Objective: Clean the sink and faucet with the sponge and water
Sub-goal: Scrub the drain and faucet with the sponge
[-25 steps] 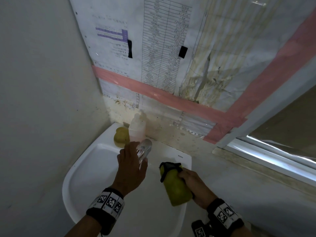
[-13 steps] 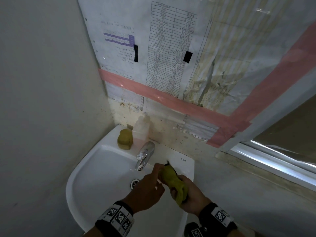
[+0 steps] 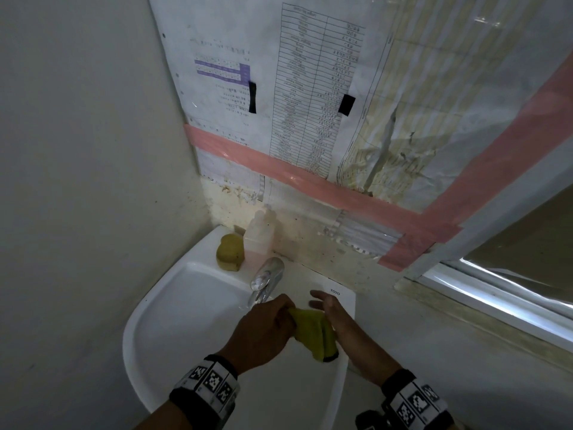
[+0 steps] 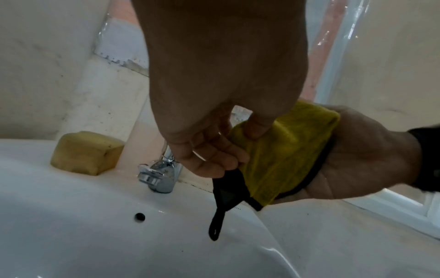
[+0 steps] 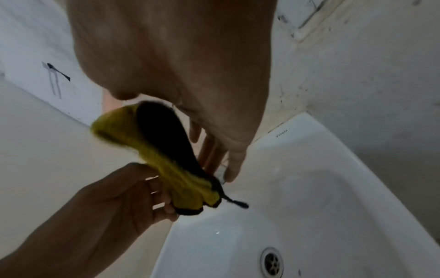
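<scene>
Item: white sink (image 3: 173, 305), wall-mounted in the corner, drain (image 5: 271, 263) in the basin floor and an overflow hole (image 4: 139, 216) in its back wall.

Item: chrome faucet (image 3: 266, 279) on the back ledge, spout over the basin.

Item: yellow sponge mitt (image 3: 313, 332) with a black edge and a black hanging loop (image 4: 218, 222). It is held up over the sink's right rim, just in front of the faucet and between the two hands (off the porcelain, as far as I can see).

Item: left hand (image 3: 263, 333), fingers curled, pinching the mitt's near end, thumb pressed into the yellow cloth.

Item: right hand (image 3: 338, 321), fingers stretched out straight toward the ledge, the mitt lying against its palm; whether the hand is partly inside the mitt I cannot tell.

Item: second sponge (image 3: 229, 252), dull yellow block, resting on the ledge's left end, beside a pale translucent bottle (image 3: 259, 234).

Item: printed sheets (image 3: 313, 97) behind plastic on the wall, fixed with pink tape (image 3: 279, 169). Window frame (image 3: 496, 293) at right.
</scene>
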